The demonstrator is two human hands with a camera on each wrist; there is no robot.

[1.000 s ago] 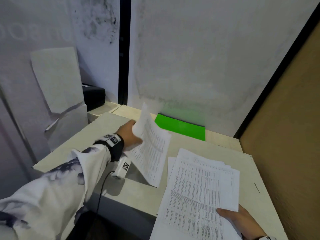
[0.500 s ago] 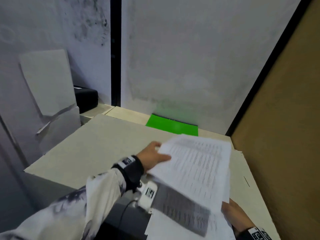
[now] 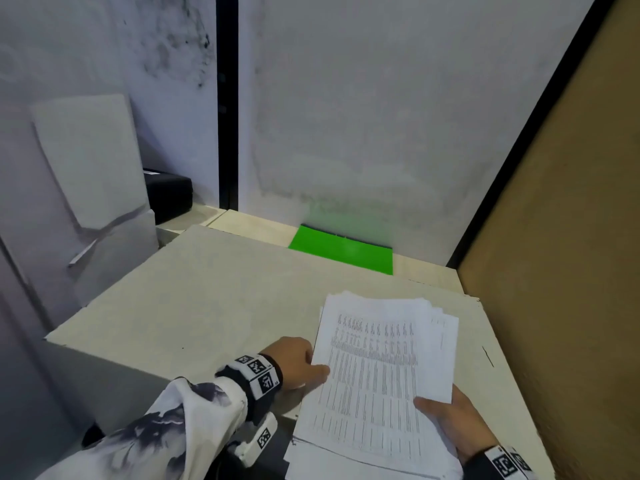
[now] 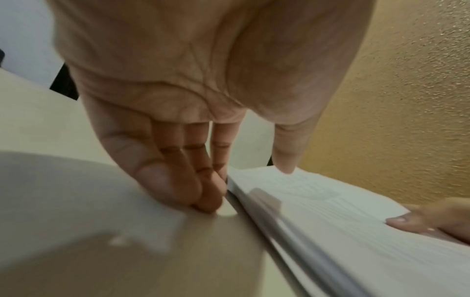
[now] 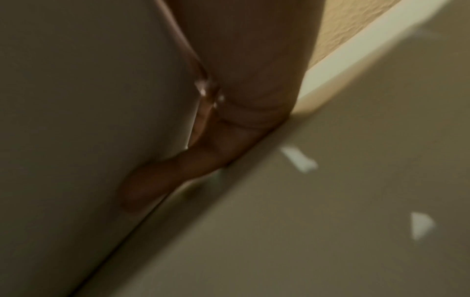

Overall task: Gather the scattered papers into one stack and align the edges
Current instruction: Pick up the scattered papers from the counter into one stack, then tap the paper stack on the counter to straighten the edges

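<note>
Tabletop point(image 3: 214, 299) papers point(image 3: 377, 372) between both hands' fingers point(image 4: 203, 186)

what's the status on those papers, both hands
Left hand at the stack's left edge, thumb on top. Right hand holds its near right corner. Papers in one pile on the desk, edges still uneven. Nothing in the way.

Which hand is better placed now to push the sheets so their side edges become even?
Probably the left hand: its fingers already lie against the side edge of the paper stack, while the right hand grips its near corner.
</note>
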